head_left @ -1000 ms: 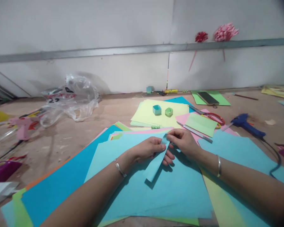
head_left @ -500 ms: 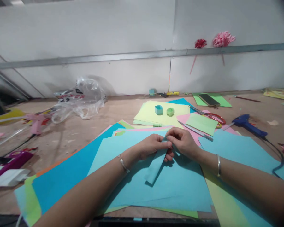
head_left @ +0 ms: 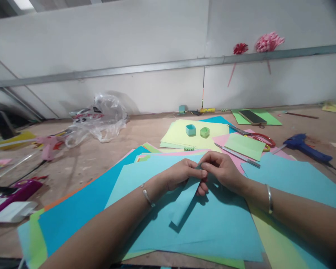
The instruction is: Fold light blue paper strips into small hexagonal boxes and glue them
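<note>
A long folded strip of light blue paper [head_left: 184,203] slants between my hands, its lower end hanging near the sheets beneath. My left hand [head_left: 184,173] is closed around its upper part, thumb on top and fingertips showing past the far side. At the strip's top end, my right hand [head_left: 222,170] pinches the tip between thumb and fingers. Both hands are over a stack of light blue paper sheets [head_left: 212,231]. Beyond them, a small blue paper ring [head_left: 190,130] and a green paper ring [head_left: 204,132] stand on pale yellow sheets [head_left: 175,132].
To the right lie red-handled scissors [head_left: 264,139], a craft knife [head_left: 240,156], a blue glue gun [head_left: 306,146] and a phone [head_left: 252,117]. On the left are a plastic bag [head_left: 100,121], a pink glue gun [head_left: 49,145] and a purple power strip [head_left: 22,194].
The view has shifted slightly, so most things sit a little further right. Both hands keep their hold on the blue strip, with almost no movement of the fingers.
</note>
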`<action>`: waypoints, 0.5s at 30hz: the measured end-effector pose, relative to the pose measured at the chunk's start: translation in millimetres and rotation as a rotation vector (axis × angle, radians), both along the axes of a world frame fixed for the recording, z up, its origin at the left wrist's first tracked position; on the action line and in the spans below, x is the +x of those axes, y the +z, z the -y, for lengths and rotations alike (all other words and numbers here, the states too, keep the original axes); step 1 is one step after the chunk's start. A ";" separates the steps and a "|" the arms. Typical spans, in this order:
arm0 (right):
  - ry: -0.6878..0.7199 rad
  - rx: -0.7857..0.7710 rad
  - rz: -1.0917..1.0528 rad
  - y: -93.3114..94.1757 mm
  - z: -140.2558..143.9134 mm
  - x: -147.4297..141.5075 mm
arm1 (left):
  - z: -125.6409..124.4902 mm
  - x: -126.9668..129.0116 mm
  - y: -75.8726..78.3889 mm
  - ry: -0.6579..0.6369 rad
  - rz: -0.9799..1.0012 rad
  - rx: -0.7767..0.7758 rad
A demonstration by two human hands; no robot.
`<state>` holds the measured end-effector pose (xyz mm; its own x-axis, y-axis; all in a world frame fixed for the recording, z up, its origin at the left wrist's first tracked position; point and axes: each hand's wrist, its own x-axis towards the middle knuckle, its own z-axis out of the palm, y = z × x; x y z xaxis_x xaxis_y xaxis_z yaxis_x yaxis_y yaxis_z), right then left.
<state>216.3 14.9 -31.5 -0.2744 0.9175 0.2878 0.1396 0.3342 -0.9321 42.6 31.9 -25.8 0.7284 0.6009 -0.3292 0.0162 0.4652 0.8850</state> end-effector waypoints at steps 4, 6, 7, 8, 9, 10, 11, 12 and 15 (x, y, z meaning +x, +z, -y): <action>-0.028 -0.017 -0.051 0.2 -6.2 0.9 | -3.0 -0.9 -0.4 -0.004 -0.004 -0.032; -0.098 -0.031 -0.089 0.4 -11.8 3.8 | -3.1 -1.7 0.0 -0.003 -0.027 -0.036; -0.138 -0.043 -0.114 0.4 -14.8 5.7 | -2.9 -2.0 0.2 0.002 -0.043 -0.031; -0.174 -0.056 -0.137 0.3 -17.7 7.7 | -2.7 -2.2 0.3 0.009 -0.061 -0.023; -0.203 -0.069 -0.154 0.0 -20.3 9.7 | -2.5 -2.2 0.3 0.017 -0.079 -0.016; -0.217 -0.078 -0.163 -0.5 -22.4 11.2 | -2.2 -2.1 0.2 0.027 -0.095 -0.010; -0.223 -0.082 -0.164 -1.2 -24.0 12.4 | -1.9 -1.8 0.0 0.037 -0.109 -0.007; -0.224 -0.082 -0.160 -2.2 -25.2 13.0 | -1.5 -1.3 -0.1 0.042 -0.120 -0.006; -0.213 -0.098 -0.179 -5.7 -26.7 12.6 | 0.6 0.7 -0.3 0.068 -0.131 -0.011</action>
